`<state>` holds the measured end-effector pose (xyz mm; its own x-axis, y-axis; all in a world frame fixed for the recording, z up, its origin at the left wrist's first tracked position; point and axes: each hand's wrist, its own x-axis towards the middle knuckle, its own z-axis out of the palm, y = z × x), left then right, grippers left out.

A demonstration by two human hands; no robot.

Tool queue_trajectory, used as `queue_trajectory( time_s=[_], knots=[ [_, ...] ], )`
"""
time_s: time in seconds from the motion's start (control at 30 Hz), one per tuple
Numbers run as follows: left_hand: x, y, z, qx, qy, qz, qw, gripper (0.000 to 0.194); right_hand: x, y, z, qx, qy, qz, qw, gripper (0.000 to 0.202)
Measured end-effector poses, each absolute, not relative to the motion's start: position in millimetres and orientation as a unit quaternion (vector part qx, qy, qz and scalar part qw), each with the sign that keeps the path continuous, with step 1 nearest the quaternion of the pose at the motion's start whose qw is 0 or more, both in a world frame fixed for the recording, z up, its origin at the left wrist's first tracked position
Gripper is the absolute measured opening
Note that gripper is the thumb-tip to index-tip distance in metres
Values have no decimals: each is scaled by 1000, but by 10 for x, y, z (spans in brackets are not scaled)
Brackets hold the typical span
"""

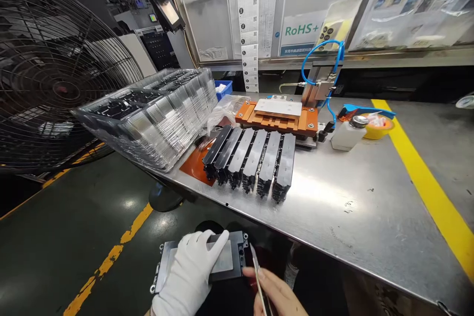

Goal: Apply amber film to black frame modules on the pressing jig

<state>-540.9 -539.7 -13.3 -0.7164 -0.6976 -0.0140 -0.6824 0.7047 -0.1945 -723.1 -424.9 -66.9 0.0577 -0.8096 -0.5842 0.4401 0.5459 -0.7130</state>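
My left hand [192, 267], in a white glove, grips a flat black plastic part [237, 244] with a grey panel and small ringed holes at its corners. It is held in front of the bench's near edge, and the glove covers much of its middle. My right hand [276, 291], bare, is closed around a slim craft knife [256, 269]. The knife's pointed blade is tilted upward beside the part's right end. Whether the blade touches the part I cannot tell. Beyond my hands, several black plastic parts [252, 155] stand in a row of stacks on the bench.
The metal bench [333, 207] bears tall stacks of clear trays [177, 123] at left. An orange fixture [274, 118] with a blue air hose stands behind the black parts. Right of it are a white bottle [348, 134] and a yellow bowl [379, 127]. A large fan [62, 89] stands far left.
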Motion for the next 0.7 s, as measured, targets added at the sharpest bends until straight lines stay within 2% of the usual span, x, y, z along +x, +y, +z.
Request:
queue_trajectory(
  time_s=[0.07, 0.17, 0.27, 0.37, 0.57, 0.7],
  knots=[
    [-5365, -5385, -146, -379, 923, -61, 38, 81, -7395, -4264, -634, -335, 590, -422, 602, 59],
    [-5334, -5368, -144, -378, 924, -49, 41, 85, -7582, -4296, -679, -568, 669, -333, 345, 40],
    [-5343, -5364, -105, -376, 924, -49, 51, 84, -7648, -4315, -771, -657, 680, -271, 182, 36],
    [-5356, -5369, -51, -372, 924, -52, 66, 86, -7648, -4311, -814, -686, 668, -260, 127, 38],
    [-5318, -5372, 8, -359, 928, -67, 70, 79, -7663, -4318, -796, -707, 657, -241, 100, 41],
    [-5304, -5362, 77, -347, 932, -31, 98, 85, -7707, -4369, -789, -724, 644, -237, 69, 45]
  ],
)
